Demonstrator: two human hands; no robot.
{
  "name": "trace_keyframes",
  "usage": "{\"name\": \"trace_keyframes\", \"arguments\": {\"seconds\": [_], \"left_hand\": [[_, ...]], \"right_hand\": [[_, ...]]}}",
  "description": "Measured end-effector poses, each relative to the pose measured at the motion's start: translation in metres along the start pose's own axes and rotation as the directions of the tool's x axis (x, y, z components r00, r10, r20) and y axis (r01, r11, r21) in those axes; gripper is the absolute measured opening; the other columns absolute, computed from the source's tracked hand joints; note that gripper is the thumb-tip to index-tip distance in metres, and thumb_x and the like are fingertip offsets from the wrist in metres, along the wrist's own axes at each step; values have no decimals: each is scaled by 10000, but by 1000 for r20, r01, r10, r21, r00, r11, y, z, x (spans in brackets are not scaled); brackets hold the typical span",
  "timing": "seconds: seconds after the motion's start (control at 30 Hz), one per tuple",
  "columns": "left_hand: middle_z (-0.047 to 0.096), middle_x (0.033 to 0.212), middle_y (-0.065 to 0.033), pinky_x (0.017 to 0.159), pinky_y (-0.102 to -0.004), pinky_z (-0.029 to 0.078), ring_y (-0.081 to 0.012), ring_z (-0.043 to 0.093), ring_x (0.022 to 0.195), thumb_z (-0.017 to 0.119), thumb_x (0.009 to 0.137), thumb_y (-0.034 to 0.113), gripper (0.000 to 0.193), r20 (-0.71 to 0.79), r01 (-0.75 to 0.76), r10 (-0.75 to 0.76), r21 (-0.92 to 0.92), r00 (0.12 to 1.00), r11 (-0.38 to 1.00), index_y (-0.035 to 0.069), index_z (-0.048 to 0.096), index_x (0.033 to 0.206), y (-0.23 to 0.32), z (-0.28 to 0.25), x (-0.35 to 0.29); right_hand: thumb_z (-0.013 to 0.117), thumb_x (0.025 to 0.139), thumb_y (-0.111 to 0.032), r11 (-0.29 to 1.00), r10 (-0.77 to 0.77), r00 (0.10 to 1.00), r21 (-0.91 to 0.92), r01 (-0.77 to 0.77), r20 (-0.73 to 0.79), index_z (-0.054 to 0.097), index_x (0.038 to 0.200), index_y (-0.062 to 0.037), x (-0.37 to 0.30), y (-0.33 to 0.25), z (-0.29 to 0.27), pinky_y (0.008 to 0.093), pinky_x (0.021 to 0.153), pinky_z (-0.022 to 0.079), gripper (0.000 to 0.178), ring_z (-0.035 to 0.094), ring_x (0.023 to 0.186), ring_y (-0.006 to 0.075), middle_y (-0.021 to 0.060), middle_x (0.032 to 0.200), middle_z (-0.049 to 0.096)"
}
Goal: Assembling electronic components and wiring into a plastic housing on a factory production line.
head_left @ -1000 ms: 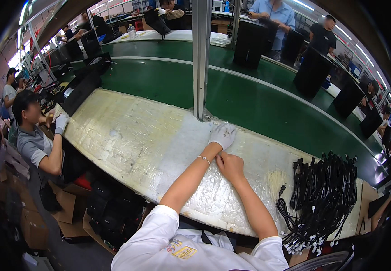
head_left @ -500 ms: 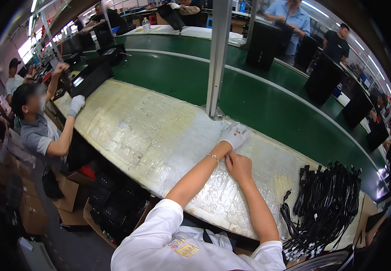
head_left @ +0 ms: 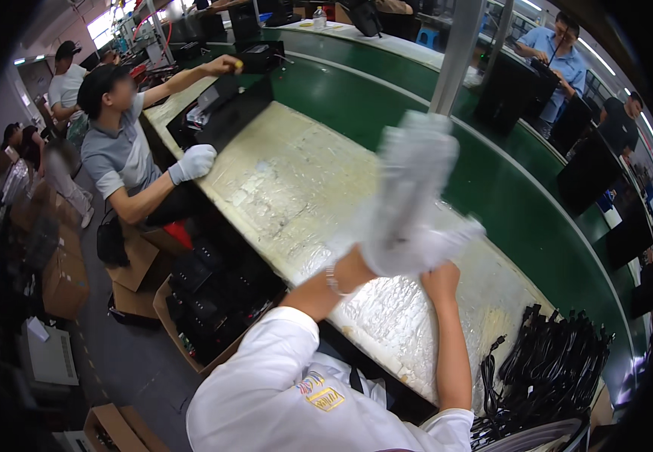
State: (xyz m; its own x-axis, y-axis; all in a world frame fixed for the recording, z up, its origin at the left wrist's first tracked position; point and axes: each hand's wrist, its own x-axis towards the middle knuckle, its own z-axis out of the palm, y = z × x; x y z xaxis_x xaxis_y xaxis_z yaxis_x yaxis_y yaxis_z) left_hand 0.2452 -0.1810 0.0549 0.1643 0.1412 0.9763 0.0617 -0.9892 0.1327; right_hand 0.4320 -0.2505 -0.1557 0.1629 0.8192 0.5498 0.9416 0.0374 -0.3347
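My left hand (head_left: pixel 409 203) wears a white work glove and is raised over the bench, smeared by motion. Its fingers stretch upward together and the thumb stands out to the right, so the hand looks open. Bare and closed, my right hand (head_left: pixel 441 282) is right below the gloved thumb, its fingers pinched at the lower edge of the glove. The exact grip is partly hidden. Beneath both hands is the plastic-covered workbench (head_left: pixel 296 181). A heap of black cables (head_left: pixel 560 361) lies on the bench to the right of my right forearm.
A green conveyor (head_left: pixel 326 98) curves behind the bench, past a metal post (head_left: pixel 458 64). On the left a co-worker (head_left: pixel 126 143) handles a black computer case (head_left: pixel 240 117). An open carton of black parts (head_left: pixel 217 294) stands on the floor. Black cases (head_left: pixel 515 90) line the far side.
My left hand has risen from the bench, its fingers swinging upward. My right hand has shifted slightly right along with the glove. The view has turned left, and the co-worker's arm reaches further out.
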Motion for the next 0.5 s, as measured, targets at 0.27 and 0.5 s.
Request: {"name": "trace_keyframes", "arguments": {"seconds": [0.27, 0.5], "left_hand": [[439, 1420, -159, 1112, -463, 325, -335, 360, 1363, 758, 761, 384, 752, -200, 307, -614, 949, 764, 73, 67, 464, 1376, -187, -179, -80], [619, 1168, -209, 902, -458, 522, -376, 635, 1061, 701, 831, 294, 439, -192, 461, -875, 887, 445, 40, 73, 580, 1190, -249, -219, -118]], "right_hand": [[589, 906, -237, 994, 83, 993, -78, -77, 86, 572, 705, -55, 5, -3, -4, 459, 535, 456, 271, 610, 587, 368, 160, 627, 618], [599, 907, -262, 990, 129, 990, -68, -125, 51, 576, 716, -41, -1, -7, -3, 480, 555, 457, 293, 609, 609, 400, 184, 650, 625]]}}
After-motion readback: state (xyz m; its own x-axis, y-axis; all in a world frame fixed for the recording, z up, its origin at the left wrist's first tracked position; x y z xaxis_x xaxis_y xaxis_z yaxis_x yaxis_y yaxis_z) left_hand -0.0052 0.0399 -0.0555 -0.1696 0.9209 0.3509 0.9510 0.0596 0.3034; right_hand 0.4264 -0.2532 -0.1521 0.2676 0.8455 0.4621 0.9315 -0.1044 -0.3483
